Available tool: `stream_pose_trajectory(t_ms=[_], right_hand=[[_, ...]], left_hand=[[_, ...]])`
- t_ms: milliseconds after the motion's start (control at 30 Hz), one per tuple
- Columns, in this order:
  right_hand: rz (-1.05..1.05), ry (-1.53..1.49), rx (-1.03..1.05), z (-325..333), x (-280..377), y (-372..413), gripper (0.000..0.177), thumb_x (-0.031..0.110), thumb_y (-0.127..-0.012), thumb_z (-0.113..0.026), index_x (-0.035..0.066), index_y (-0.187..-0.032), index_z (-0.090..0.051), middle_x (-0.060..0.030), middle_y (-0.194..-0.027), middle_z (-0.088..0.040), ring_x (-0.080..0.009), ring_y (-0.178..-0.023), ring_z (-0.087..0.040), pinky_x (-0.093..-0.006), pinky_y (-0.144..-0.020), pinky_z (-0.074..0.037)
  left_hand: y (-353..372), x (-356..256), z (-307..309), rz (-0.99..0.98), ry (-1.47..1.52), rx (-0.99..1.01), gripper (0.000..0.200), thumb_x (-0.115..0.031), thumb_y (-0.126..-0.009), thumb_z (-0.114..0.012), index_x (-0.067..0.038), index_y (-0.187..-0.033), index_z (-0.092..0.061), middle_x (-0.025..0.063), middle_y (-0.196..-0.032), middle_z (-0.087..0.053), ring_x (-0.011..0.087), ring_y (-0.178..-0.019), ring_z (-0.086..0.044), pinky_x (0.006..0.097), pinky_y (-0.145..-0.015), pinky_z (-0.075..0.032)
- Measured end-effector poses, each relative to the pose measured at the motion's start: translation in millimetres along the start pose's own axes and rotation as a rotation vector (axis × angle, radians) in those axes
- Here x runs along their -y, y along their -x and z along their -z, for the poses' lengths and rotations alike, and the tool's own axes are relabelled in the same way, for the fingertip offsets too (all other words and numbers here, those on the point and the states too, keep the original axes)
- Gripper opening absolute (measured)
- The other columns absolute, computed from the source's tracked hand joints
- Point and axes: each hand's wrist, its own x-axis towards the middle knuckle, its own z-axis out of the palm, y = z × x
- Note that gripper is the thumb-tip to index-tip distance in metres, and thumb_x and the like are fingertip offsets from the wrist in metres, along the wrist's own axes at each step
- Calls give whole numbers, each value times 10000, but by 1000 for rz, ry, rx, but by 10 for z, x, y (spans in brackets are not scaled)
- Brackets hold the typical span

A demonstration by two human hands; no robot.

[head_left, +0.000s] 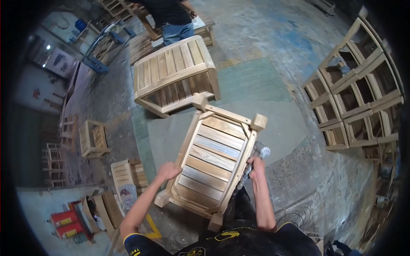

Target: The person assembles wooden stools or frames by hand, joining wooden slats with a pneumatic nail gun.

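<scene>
A small slatted wooden table (213,153) is in front of me, tilted, with its underside and leg ends facing up toward my head. My left hand (169,171) is closed around its left side rail. On the other side, my right hand (256,165) is closed on a grey hand tool (261,150) with a round, pale end, right beside the table's right rail. The tool's exact kind is not clear, and my fingers cover part of it.
Another slatted wooden table (175,70) stands just ahead on green-grey floor sheeting (265,106). Behind it is a person (173,19) in a dark top and jeans. Stacked wooden frames (354,98) line the right. Small wooden pieces (93,138) and cardboard (106,209) are on the left.
</scene>
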Motion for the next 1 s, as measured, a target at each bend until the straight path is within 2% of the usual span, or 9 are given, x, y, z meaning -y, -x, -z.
stream_pose_trajectory(t_ms=[167,367,533,567,667,767,800,933,1000], right_hand=[[30,465,212,-912,391,-290,143,-68,-554,-525,-11,-684,-544,-72,-607,-520,-191,-505,-507,-347,-436,-386],[34,1119,514,-1861,-114,-1380,72,5,-528,-580,-18,-595,-594,-121,-582,-564,-197,-497,-526,-365,-402,-356],[43,1399,617,-2280,-316,-1425,63,29,-544,-584,-22,-576,-606,-144,-592,-576,-227,-528,-564,-377,-422,-404],[33,1408,613,-2258,-354,-1456,57,29,-549,-583,-22,-563,-603,-145,-591,-577,-226,-530,-570,-376,-422,-412],[8,1285,571,-2087,-183,-1334,204,4,-605,-545,-54,-782,-627,-137,-597,-592,-192,-524,-585,-342,-422,-441],[52,1331,528,-1779,337,-1214,292,3,-644,-526,-48,-919,-609,-117,-617,-603,-178,-526,-593,-334,-434,-457],[71,1371,515,-1599,536,-1182,316,5,-657,-522,-42,-959,-600,-110,-626,-605,-175,-530,-596,-332,-440,-463],[320,1174,369,-761,1318,-671,229,69,-695,-571,21,-917,-602,-64,-626,-582,-146,-480,-542,-306,-438,-444],[382,1023,208,-148,1428,-610,221,91,-695,-614,14,-901,-595,-45,-604,-563,-132,-458,-508,-301,-430,-416]], left_hand=[[587,76,-826,214,374,-112,497,-429,-764,-572,51,-846,-676,281,-834,-642,416,-843,-640,461,-756,-482],[511,-118,-2232,469,786,-309,544,-452,-792,-559,80,-826,-664,285,-788,-641,416,-820,-645,467,-741,-467],[494,-683,-2238,544,951,-369,624,-485,-809,-530,128,-828,-642,316,-804,-630,446,-850,-630,474,-777,-458],[537,-744,-2196,560,952,-392,643,-496,-814,-520,136,-827,-638,322,-808,-627,454,-857,-626,476,-784,-455],[477,-645,-2275,503,800,-282,700,-538,-868,-459,141,-858,-630,341,-846,-618,457,-903,-611,471,-813,-439],[345,-50,-2738,202,696,-198,728,-565,-923,-379,121,-932,-623,331,-866,-618,460,-905,-593,461,-835,-426],[531,-20,-2560,272,884,-118,699,-552,-951,-351,93,-995,-619,268,-828,-632,413,-858,-597,440,-828,-427],[972,598,-2672,528,1056,-10,392,-332,-961,-464,7,-998,-656,69,-748,-632,156,-560,-542,296,-506,-433],[1061,907,-2702,618,1407,14,283,-236,-953,-473,-19,-994,-650,55,-735,-628,120,-510,-500,258,-448,-403]])
